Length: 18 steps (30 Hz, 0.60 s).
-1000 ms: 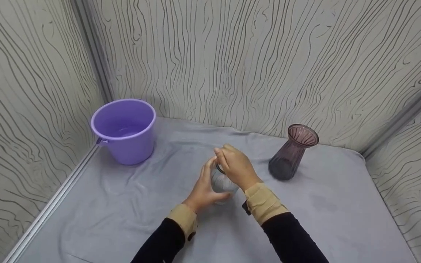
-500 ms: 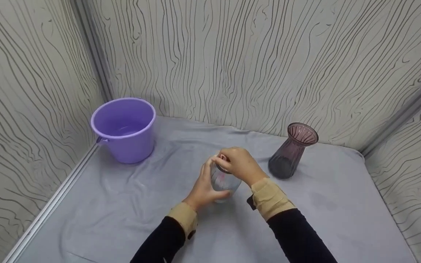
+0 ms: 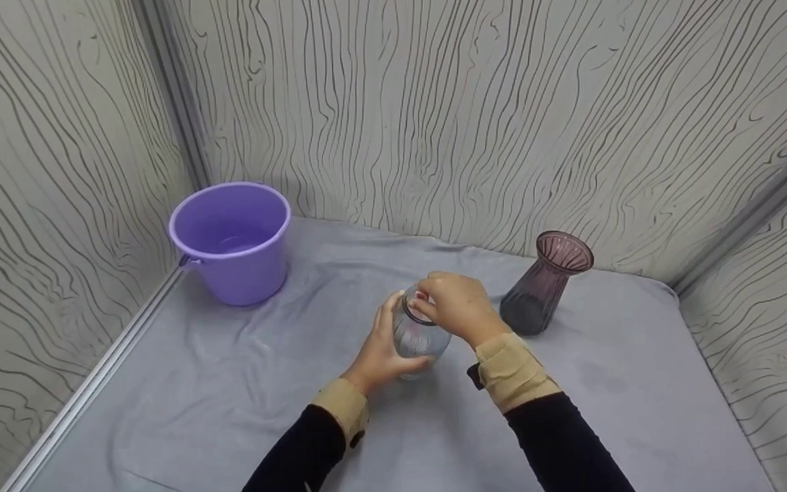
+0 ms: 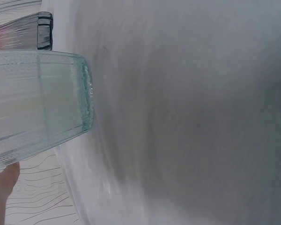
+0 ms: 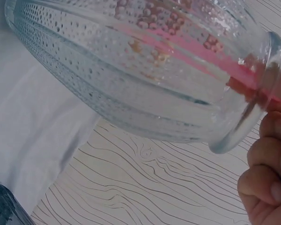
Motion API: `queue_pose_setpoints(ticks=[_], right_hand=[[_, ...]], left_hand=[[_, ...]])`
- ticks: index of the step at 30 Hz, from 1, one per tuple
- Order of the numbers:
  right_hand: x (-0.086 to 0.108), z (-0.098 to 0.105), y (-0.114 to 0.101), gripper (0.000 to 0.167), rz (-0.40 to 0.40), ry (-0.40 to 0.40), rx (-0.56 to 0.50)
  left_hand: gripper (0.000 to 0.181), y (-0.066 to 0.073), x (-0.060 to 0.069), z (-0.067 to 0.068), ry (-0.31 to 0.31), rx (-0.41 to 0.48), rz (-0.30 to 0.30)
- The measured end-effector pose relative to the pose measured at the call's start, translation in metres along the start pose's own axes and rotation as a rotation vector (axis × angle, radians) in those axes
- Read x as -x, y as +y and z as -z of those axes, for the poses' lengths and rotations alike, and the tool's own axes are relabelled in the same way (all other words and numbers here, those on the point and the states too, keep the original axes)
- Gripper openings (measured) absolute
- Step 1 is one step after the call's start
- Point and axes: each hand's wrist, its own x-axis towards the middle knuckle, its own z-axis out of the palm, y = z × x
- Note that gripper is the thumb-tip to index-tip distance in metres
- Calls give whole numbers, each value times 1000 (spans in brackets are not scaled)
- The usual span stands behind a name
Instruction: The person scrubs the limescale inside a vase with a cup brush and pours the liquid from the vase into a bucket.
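A clear ribbed, dimpled glass vase (image 3: 422, 339) stands between my hands at the middle of the cloth. My left hand (image 3: 378, 352) grips its side, thumb in front and fingers behind. Up at the vase's mouth, my right hand (image 3: 460, 305) has curled fingers pinching a slim pink stick-like thing (image 5: 196, 50). This pink piece runs down inside the glass; its far end is blurred by the dimples, so its kind is unclear. In the left wrist view, the vase's base (image 4: 86, 96) shows near the cloth; whether it touches is unclear.
A purple bucket (image 3: 274, 266) stands at the back left by the wall. To the right of my hands is a purple ribbed glass vase (image 3: 533, 294) with a flared rim. Grey wrinkled cloth (image 3: 591, 403) covers the table, and patterned panels (image 3: 380, 116) enclose it.
My right hand has shifted slightly right over the vase's mouth, uncovering more of the rim. Pink now shows through the glass. The left hand keeps its grip in about the same place.
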Motion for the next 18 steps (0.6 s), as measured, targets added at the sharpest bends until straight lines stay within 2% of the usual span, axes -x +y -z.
queue_pose_setpoints(ticks=[8, 12, 18], right_hand=[[-4, -8, -3, 36, -56, -70, 60], [-5, -11, -4, 43, -84, -68, 80], [-9, -10, -7, 43, -78, -72, 125]], left_hand=[[111, 1, 2, 0, -16, 20, 8], [111, 2, 3, 0, -33, 26, 21], [111, 1, 1, 1, -16, 4, 1]])
